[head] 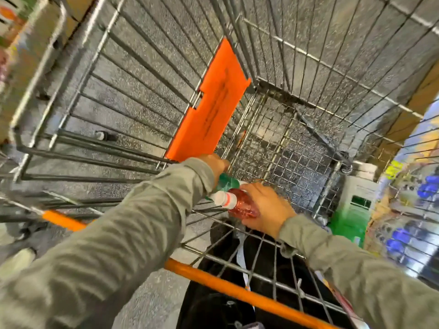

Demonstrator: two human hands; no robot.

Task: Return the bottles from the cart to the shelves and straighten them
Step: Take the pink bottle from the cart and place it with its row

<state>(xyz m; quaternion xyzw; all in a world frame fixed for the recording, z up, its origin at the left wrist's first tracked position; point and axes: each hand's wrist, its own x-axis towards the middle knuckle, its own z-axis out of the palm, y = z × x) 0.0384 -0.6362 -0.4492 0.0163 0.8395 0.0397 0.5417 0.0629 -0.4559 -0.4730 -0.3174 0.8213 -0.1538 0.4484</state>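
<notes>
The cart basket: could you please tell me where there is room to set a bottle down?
The wire floor, between the orange flap and the side walls, is bare. It is crowded below the flap, where the left hand grips the green bottle and the right hand the red bottle.

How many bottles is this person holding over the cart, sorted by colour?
green bottle, in the left hand: 1
red bottle, in the right hand: 1
Total: 2
</notes>
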